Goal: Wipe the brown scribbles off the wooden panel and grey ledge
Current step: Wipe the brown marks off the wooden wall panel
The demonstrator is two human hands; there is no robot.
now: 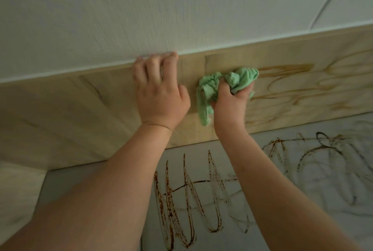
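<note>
**Bare forearms up at the scribbled panel, cloth on the wood**

Nearest the camera, the left forearm [90,200] comes up from the bottom left corner and the right forearm [282,196] from the bottom right; both cross over the grey ledge [333,190], which fills the lower right of the view. Brown scribbles [181,200] cover that ledge: tall looping strokes between the two arms, with rounder loops further right, some of them faint and blurred.

Above the ledge runs the wooden panel [80,113], pale and slanting across the view; a white wall [141,8] rises behind its top edge. The left hand [161,97] lies on the panel with its palm against the wood; its fingers [153,65] are bent and hooked onto the top edge where wood meets wall, and the thumb lies along the panel face.

Just beside it, the right hand [228,105] clenches a crumpled green cloth [238,78]; the bunched part sticks out above the knuckles and touches the wood, while a loose tail hangs down on the hand's left. Smeared brown streaks [286,69] begin right at the cloth's right edge and spread along the panel towards the right; the wood to the left of both hands shows only its own grain.
</note>
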